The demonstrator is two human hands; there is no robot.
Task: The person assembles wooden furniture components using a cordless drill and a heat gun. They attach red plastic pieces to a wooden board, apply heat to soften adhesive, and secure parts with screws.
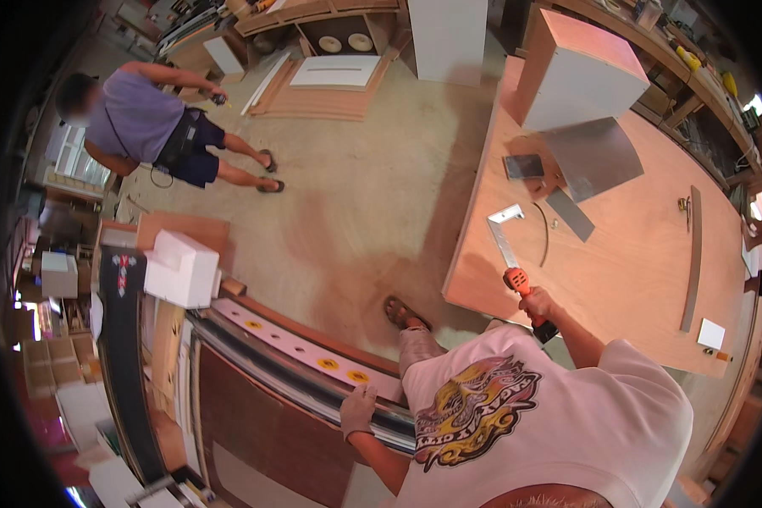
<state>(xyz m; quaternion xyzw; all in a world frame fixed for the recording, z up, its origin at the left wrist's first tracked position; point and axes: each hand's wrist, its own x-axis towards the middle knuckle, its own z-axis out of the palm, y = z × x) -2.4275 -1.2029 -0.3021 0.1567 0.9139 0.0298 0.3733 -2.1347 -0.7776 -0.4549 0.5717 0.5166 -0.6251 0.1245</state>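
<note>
Presently: orange power tool (517,280) held at right, pale strip (292,345) touched at left

The tool is held by the right hand (537,303) over the near-left edge of a plywood-topped table (635,271). The fingers are wrapped around the grip; a black base shows below. An L-shaped metal piece (504,237) is seen just beyond the tool's front; whether the two touch cannot be told.

At near left, the strip is seen lying along metal rails (313,385), beside a dark framed panel (254,406). The left hand (360,409) is laid at its near end, fingers close together. Whether the strip is pinched or merely rested upon cannot be told.

Handling, as judged: the tool is probably compact but dense, stiff, and heaviest toward its base; it is best taken around the grip, with the front kept clear. The strip is likely light and thin, inclined to bend along its length, perhaps slick-faced; it is best supported by both long edges, away from the round holes.

On the table's far half, a grey sheet (601,157) and a white-sided box (580,89) are noted. At far left, a small dark object is held by a co-worker (148,118).
</note>
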